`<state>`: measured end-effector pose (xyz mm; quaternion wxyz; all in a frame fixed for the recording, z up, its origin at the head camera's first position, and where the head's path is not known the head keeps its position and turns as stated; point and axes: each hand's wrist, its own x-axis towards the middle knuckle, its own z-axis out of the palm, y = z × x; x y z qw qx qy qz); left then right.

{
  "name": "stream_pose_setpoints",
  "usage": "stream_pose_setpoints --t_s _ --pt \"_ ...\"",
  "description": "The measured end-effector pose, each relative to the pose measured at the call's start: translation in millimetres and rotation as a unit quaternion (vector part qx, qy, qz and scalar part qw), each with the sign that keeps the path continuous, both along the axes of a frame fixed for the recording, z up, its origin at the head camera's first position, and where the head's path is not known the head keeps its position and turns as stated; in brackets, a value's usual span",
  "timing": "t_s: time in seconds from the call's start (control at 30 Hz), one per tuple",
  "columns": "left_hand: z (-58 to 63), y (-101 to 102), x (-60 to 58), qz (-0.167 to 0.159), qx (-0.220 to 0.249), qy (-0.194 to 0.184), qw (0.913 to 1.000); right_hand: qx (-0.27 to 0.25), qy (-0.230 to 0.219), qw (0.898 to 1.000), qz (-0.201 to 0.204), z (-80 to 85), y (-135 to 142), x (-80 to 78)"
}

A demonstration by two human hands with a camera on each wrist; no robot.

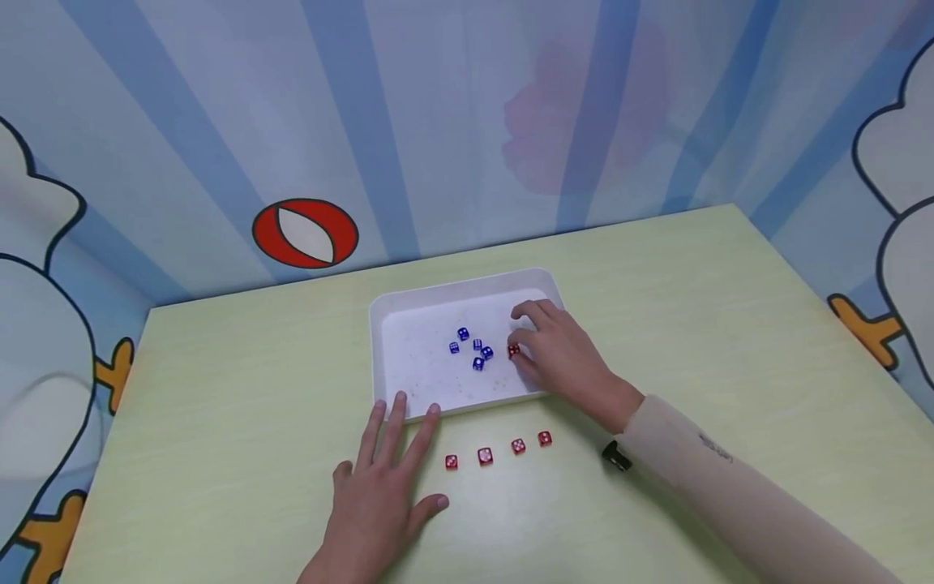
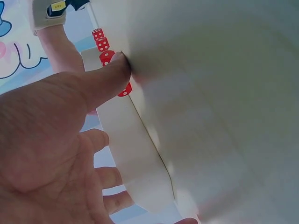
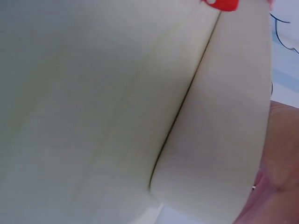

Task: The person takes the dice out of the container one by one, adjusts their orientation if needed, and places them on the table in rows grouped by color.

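Observation:
Over the right part of a white tray (image 1: 409, 381), my right hand (image 1: 569, 361) pinches a red die (image 1: 514, 350) between thumb and index finger. Several blue dice (image 1: 477, 364) lie loosely grouped in the tray, left of that hand. My left hand (image 1: 375, 503) is spread flat, its fingertips right at the tray's front left rim. A row of several red dice (image 1: 485, 457) lies on the table before the tray, right of the left thumb. In the left wrist view the thumb partly hides these dice. The right wrist view mostly catches the tray's outer wall (image 3: 215, 112).
The pale green table (image 1: 241, 405) meets a striped, cartoon-printed wall (image 1: 467, 122) behind the tray. A small black device (image 1: 616, 456) sits at the right wrist, beneath the beige sleeve (image 1: 730, 487).

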<state>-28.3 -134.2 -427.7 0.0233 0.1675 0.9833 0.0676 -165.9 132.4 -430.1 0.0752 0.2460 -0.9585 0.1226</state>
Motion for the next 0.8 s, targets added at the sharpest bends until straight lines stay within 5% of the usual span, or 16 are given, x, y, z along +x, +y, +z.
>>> stream_pose_setpoints --t_s 0.27,0.8 --pt "-1.9 0 0.4 -0.005 -0.009 0.021 0.9997 -0.026 0.017 0.999 -0.021 2.4 16 12.3" --pt "-3.5 -1 -3.5 -0.003 -0.009 0.016 0.9998 -0.098 0.099 0.990 0.011 -3.5 39 51.6"
